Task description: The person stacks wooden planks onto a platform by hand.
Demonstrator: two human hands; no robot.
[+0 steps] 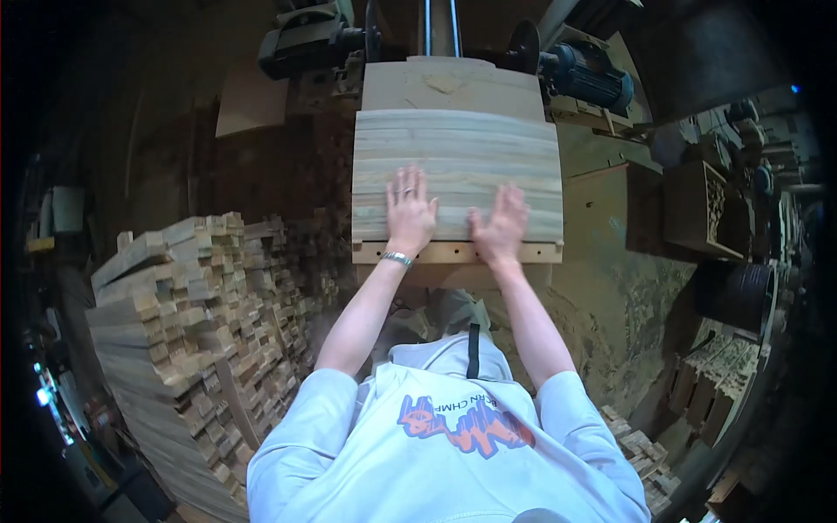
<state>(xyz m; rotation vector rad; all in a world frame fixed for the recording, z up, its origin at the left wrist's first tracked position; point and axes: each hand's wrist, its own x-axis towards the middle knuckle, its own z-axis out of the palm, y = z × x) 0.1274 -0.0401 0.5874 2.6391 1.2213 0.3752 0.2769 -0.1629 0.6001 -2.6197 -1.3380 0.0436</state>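
Several wooden strips (458, 144) lie side by side on a sliding wooden board (392, 83), forming a flat layer. My left hand (411, 213) rests flat on the strips near their front edge, fingers spread and pointing forward. To its right, my right hand (500, 225) also presses flat on the strips with fingers stretched out. Just in front of my body runs a wooden front rail (453, 253) with dark holes along it.
Two motors with round blades, a left motor (305, 44) and a right motor (586, 77), flank the metal rails (442, 26) ahead. A tall stack of wood pieces (166, 322) stands at left. Crates (706, 209) of offcuts are at right, sawdust (610, 270) on the floor.
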